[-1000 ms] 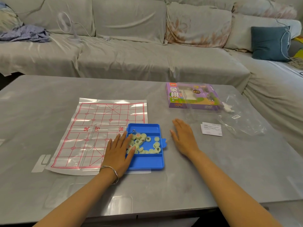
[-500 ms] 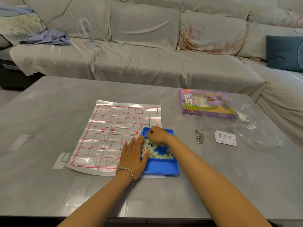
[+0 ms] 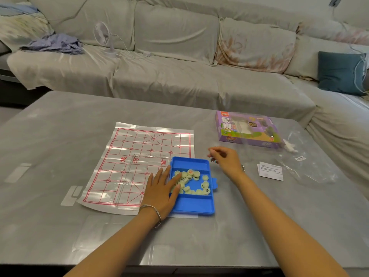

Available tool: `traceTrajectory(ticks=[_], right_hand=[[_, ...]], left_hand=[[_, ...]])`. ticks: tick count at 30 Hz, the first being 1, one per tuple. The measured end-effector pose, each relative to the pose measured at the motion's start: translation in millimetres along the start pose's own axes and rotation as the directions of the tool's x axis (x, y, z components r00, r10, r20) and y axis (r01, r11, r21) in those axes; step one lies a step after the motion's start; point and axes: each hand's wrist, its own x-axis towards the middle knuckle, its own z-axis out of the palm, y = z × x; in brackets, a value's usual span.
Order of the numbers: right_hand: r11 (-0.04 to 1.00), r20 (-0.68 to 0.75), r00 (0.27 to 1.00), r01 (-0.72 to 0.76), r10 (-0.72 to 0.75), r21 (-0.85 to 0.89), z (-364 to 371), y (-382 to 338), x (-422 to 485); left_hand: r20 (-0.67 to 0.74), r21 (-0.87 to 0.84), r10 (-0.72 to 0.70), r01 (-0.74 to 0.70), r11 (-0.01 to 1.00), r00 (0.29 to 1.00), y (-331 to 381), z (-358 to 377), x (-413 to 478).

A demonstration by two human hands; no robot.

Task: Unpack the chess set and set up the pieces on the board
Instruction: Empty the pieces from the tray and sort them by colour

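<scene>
On the grey table, just right of the middle, a blue tray holds a loose heap of pale round chess pieces in its middle compartment; some show black characters, one a red one. The tray's left edge overlaps the clear plastic board sheet, printed with a red grid and lying flat on the tabletop. None of the pieces stands on the sheet.

The left hand lies flat with fingers spread, its palm on the sheet and its fingertips over the tray's left rim among the pieces; a thin bangle circles the wrist. The right hand hovers just beyond the tray's far right corner, fingers curled in a loose pinch; whether anything is between them, I cannot tell.

Farther right lie a white paper slip and a crumpled clear plastic bag. Beyond them sits the purple game box.

The tabletop is glossy, with pale reflections. Behind it runs a long sofa under a light grey cover, bearing a small white fan, a bundle of bluish cloth and a dark teal cushion.
</scene>
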Motion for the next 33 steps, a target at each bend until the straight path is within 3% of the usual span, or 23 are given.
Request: traceTrajectory(ticks=[3,6,10,12,14,18,21,24,27,31,33], right_hand=[[0.990,-0.151,0.981,-0.128,0.119,-0.054,-36,36,-5],[0.970,-0.186,0.967,-0.202,0.176,-0.137,-46,60,-12],[0.974,-0.262,0.958,-0.160,0.115,-0.157,-43,67,-9],[0.955,-0.311,0.951,-0.096,0.004,-0.281,-41,72,-10],[0.893,-0.212,0.972,-0.008,-0.099,-0.450,-39,80,-15],[0.805,0.062,0.998,0.060,-0.028,-0.591,-39,96,-24],[0.784,0.065,0.998,0.023,0.022,-0.620,-36,89,-24],[0.843,0.032,0.995,0.100,-0.098,-0.528,-19,57,-35],[0.873,0.216,0.963,0.240,-0.159,-0.424,9,22,-52],[0.729,0.468,0.870,0.421,-0.156,-0.540,40,17,-70],[0.695,0.512,0.849,0.448,-0.133,-0.562,45,21,-79]], left_hand=[[0.013,0.007,-0.002,0.002,1.000,1.000,0,0,0],[0.022,0.021,-0.005,0.005,1.000,1.000,1,0,0],[0.025,0.041,-0.007,0.006,0.999,1.000,1,0,1],[0.025,0.039,-0.006,0.005,0.999,1.000,0,0,1],[0.018,0.034,-0.003,0.003,0.999,1.000,0,1,1],[0.002,0.032,0.001,-0.001,0.999,1.000,0,2,1],[-0.002,0.021,-0.010,0.010,1.000,1.000,-1,2,1],[0.018,0.056,-0.007,0.006,0.998,1.000,-1,2,2],[0.041,0.054,0.001,-0.004,0.999,0.999,-1,0,-1],[0.037,0.063,0.008,-0.011,0.998,0.999,1,-1,-16],[0.035,0.036,-0.003,0.002,0.999,0.999,1,-3,-21]])
